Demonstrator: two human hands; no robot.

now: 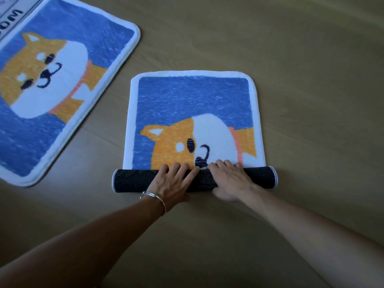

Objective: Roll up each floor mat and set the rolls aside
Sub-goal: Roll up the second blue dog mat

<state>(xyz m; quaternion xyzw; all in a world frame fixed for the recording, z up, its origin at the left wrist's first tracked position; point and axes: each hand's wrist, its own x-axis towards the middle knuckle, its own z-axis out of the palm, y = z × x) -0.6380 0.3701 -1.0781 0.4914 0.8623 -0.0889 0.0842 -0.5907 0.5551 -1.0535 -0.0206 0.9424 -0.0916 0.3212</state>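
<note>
A blue floor mat point(193, 100) with an orange and white dog lies on the floor in the middle. Its near end is rolled into a dark dotted roll point(133, 179) showing the underside. My left hand point(174, 181) lies on top of the roll, fingers stretched forward over it. Beside it, my right hand point(230, 179) also lies over the roll, fingers reaching onto the dog picture, thumb behind the roll. A second, same-patterned mat point(62, 80) lies flat at the left.
The corner of a third mat with dark lettering point(10, 17) shows at the top left edge. Brown wooden floor point(291, 59) surrounds the mats. A silver bracelet point(155, 198) circles my left wrist.
</note>
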